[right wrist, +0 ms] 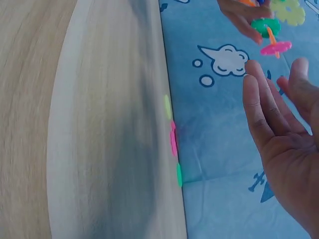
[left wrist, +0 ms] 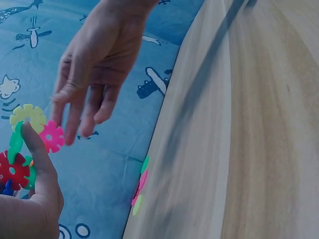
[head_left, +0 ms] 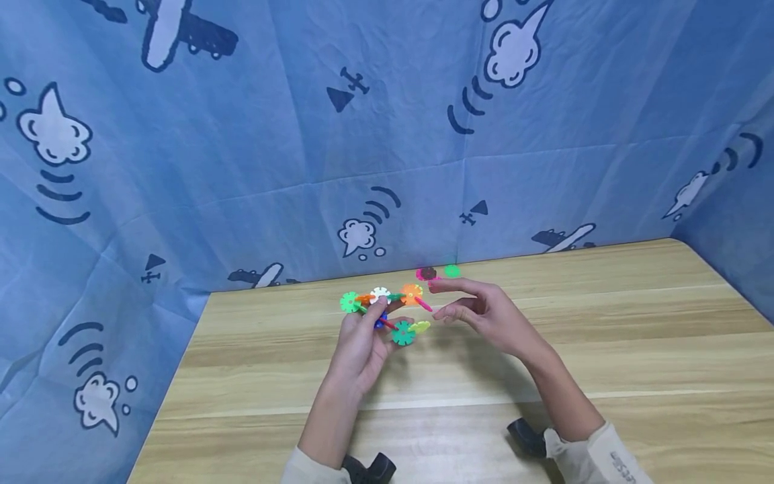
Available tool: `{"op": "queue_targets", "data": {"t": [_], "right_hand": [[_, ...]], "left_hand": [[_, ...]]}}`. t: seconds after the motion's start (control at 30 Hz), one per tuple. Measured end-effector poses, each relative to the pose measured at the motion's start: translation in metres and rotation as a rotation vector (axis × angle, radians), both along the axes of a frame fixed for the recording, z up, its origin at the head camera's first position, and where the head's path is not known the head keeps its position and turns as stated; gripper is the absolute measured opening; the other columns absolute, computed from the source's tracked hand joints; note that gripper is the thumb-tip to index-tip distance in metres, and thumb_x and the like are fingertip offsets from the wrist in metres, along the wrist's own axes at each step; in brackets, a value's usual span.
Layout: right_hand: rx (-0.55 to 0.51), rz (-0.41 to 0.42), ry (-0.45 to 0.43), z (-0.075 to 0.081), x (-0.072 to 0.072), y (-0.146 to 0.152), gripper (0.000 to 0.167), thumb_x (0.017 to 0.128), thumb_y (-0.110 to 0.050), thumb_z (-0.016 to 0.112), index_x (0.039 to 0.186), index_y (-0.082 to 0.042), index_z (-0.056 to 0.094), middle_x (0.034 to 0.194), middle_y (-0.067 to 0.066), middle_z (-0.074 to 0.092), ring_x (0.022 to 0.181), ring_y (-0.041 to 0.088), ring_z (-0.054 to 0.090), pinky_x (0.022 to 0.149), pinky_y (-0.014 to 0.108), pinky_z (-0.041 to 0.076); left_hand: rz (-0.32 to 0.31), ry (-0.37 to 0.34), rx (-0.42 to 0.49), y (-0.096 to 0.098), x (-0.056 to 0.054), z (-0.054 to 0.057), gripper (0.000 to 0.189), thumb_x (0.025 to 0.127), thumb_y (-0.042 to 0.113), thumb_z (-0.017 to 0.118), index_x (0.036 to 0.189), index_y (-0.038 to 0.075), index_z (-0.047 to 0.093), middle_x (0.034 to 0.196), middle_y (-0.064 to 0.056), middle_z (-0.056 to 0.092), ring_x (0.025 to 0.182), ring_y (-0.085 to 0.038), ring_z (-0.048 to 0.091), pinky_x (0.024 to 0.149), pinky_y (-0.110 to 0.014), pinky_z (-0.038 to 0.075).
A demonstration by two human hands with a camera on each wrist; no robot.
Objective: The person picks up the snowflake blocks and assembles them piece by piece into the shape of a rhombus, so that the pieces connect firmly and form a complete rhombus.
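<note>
Gripping is being done by the left hand: linked discs are being held over the table. Beside their pink disc, the right hand is being held loose and empty. A steady, gentle left grip is probably being needed.

Left hand blocks part of the linked discs: thumb overlaps the lower edge of the white disc, blue disc mostly hidden. Left wrist view cuts the linked discs at the left edge, right forearm at the top. Right wrist view clips the linked discs up top, right hand on the right side. Loose discs show edge-on in both wrist views, faces not visible. Right sleeve print too small to read; sleeve runs off the bottom.
</note>
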State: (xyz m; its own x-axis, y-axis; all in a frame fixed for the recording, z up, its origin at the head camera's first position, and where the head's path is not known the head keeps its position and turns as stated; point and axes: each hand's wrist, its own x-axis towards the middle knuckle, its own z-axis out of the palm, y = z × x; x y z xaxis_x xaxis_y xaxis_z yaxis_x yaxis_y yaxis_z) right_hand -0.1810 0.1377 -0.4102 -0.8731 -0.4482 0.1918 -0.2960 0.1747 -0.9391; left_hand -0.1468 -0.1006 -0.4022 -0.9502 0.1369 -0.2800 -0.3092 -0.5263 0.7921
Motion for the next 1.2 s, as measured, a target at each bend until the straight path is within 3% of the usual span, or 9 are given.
{"op": "queue_targets", "data": {"t": [0.2, 0.33, 0.5, 0.7, 0.8, 0.97, 1.07, 1.2], "right_hand": [[0.187, -0.128, 0.048, -0.003, -0.006, 0.004, 0.041, 0.101, -0.002, 0.072, 0.141, 0.003, 0.065, 0.132, 0.025, 0.073, 0.108, 0.032, 0.079, 0.089, 0.024, 0.065], [0.268, -0.183, 0.053, -0.007, -0.015, 0.003, 0.039, 0.101, -0.004, 0.072, 0.139, 0.004, 0.067, 0.132, 0.022, 0.075, 0.119, 0.038, 0.074, 0.096, 0.039, 0.067], [0.307, -0.199, 0.015, -0.016, -0.032, -0.003, 0.036, 0.104, -0.003, 0.068, 0.139, 0.004, 0.066, 0.139, 0.023, 0.071, 0.125, 0.043, 0.071, 0.104, 0.055, 0.063], [0.395, -0.196, -0.018, -0.028, -0.049, -0.012, 0.046, 0.106, -0.006, 0.064, 0.151, 0.0, 0.057, 0.147, 0.024, 0.066, 0.125, 0.044, 0.069, 0.102, 0.054, 0.063], [0.462, -0.193, -0.025, -0.03, -0.053, -0.016, 0.048, 0.106, -0.007, 0.064, 0.153, 0.0, 0.055, 0.144, 0.025, 0.066, 0.12, 0.041, 0.07, 0.102, 0.054, 0.061], [0.577, -0.178, 0.001, -0.031, -0.053, -0.018, 0.049, 0.105, -0.005, 0.065, 0.151, 0.008, 0.053, 0.137, 0.028, 0.068, 0.126, 0.044, 0.066, 0.112, 0.059, 0.055], [0.62, -0.172, 0.021, -0.031, -0.051, -0.018, 0.046, 0.103, -0.003, 0.068, 0.146, 0.01, 0.057, 0.128, 0.027, 0.069, 0.119, 0.04, 0.066, 0.109, 0.057, 0.057], [0.642, -0.175, 0.015, -0.032, -0.048, -0.017, 0.032, 0.099, -0.003, 0.073, 0.128, 0.007, 0.067, 0.107, 0.018, 0.07, 0.097, 0.029, 0.063, 0.092, 0.047, 0.059]], "left_hand": [[0.005, 0.012, -0.003, -0.003, 0.001, 0.0, 0.026, 0.113, 0.017, 0.055, 0.13, 0.0, 0.046, 0.123, -0.007, 0.074, 0.086, -0.015, 0.077, 0.078, -0.032, 0.069], [0.003, 0.001, 0.003, -0.002, 0.0, -0.001, 0.031, 0.109, 0.009, 0.059, 0.134, -0.002, 0.044, 0.122, -0.008, 0.069, 0.085, -0.015, 0.077, 0.078, -0.031, 0.069], [-0.014, 0.008, -0.006, -0.003, 0.001, 0.0, 0.039, 0.105, 0.007, 0.064, 0.136, -0.002, 0.041, 0.12, -0.009, 0.064, 0.089, -0.018, 0.077, 0.079, -0.031, 0.07], [-0.047, 0.016, -0.028, -0.003, 0.001, 0.0, 0.044, 0.105, 0.009, 0.066, 0.138, -0.003, 0.039, 0.124, -0.01, 0.062, 0.094, -0.018, 0.077, 0.083, -0.031, 0.069], [-0.053, 0.008, -0.044, -0.003, 0.001, 0.0, 0.043, 0.105, 0.009, 0.066, 0.138, -0.002, 0.04, 0.122, -0.009, 0.061, 0.094, -0.018, 0.077, 0.084, -0.032, 0.069], [-0.047, 0.002, -0.048, -0.002, 0.0, -0.001, 0.044, 0.105, 0.008, 0.066, 0.137, -0.001, 0.037, 0.124, -0.01, 0.061, 0.093, -0.017, 0.076, 0.081, -0.029, 0.069], [-0.047, 0.008, -0.044, -0.002, 0.001, -0.001, 0.045, 0.105, 0.007, 0.065, 0.138, -0.001, 0.036, 0.127, -0.011, 0.062, 0.093, -0.017, 0.076, 0.08, -0.028, 0.069], [-0.05, 0.015, -0.047, -0.003, 0.001, -0.001, 0.044, 0.105, 0.006, 0.064, 0.14, -0.003, 0.039, 0.132, -0.013, 0.061, 0.096, -0.017, 0.075, 0.082, -0.029, 0.069]]}}
